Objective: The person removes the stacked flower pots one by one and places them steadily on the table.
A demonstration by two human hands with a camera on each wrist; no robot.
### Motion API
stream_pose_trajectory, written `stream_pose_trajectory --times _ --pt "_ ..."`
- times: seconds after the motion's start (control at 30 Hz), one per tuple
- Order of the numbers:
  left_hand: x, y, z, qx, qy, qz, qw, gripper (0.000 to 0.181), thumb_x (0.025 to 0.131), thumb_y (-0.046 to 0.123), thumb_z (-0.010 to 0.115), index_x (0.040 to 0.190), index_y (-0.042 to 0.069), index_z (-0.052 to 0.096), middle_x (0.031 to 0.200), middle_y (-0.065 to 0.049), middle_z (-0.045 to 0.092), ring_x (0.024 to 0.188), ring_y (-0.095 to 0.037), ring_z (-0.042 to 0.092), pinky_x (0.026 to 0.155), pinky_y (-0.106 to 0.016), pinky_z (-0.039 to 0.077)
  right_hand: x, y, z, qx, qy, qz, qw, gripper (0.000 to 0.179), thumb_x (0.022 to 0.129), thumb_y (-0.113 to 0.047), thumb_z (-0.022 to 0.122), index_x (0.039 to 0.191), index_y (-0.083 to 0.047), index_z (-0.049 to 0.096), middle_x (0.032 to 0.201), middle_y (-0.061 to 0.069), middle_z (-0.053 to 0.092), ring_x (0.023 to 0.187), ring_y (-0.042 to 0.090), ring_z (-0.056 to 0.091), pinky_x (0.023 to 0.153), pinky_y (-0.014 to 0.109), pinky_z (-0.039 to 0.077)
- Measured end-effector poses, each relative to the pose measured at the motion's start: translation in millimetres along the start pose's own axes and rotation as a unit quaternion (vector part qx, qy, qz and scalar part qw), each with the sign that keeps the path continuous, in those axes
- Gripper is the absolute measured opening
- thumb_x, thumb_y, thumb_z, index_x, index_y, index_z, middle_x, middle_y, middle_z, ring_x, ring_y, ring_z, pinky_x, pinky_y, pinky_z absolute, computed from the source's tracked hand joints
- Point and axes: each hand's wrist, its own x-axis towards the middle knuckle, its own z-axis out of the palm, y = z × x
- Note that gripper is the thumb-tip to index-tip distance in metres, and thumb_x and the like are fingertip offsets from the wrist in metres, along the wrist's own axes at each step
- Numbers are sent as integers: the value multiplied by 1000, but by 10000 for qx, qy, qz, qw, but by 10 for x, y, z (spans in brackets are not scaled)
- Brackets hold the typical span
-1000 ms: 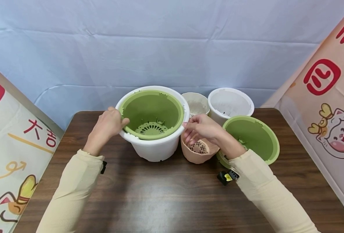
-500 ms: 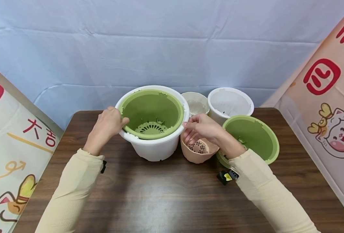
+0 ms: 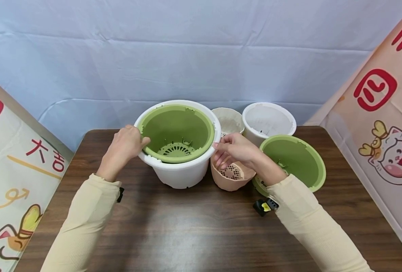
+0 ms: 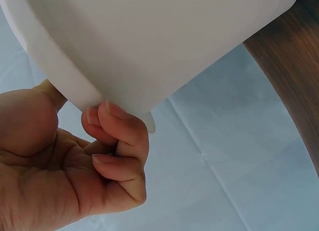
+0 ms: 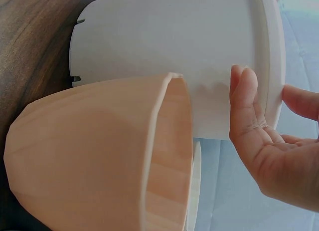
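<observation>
A large white flower pot [image 3: 181,176] stands at the back of the table with a green flower pot [image 3: 178,126] nested inside it, slotted at the bottom. My left hand [image 3: 124,145] grips the white rim on the left, thumb over the top edge. In the left wrist view, curled fingers [image 4: 132,136] hook under that rim. On the opposite side, my right hand [image 3: 236,149] pinches the rim between thumb and fingers. The right wrist view shows its thumb on the outer edge and fingertips against the wall beneath.
Beneath my right hand sits a peach pot [image 3: 230,184] with a perforated bottom. Behind it stand a beige pot [image 3: 229,118] and a smaller white pot [image 3: 270,116]. Another green pot [image 3: 301,158] leans tilted by my right forearm. A pale cloth [image 3: 187,56] hangs behind the wooden table [image 3: 173,234].
</observation>
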Motion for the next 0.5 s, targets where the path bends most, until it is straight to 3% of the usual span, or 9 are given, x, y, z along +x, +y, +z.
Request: stream_pose_trajectory --times 0.5 --pt "-1 -12 4 -76 138 112 9998 36 87 18 51 54 7 44 71 -18 47 62 -32 48 55 -44 47 -9 -6 1 -46 -13 -3 10000 17 96 -10 46 92 7 48 76 18 62 62 21 62 61 37 57"
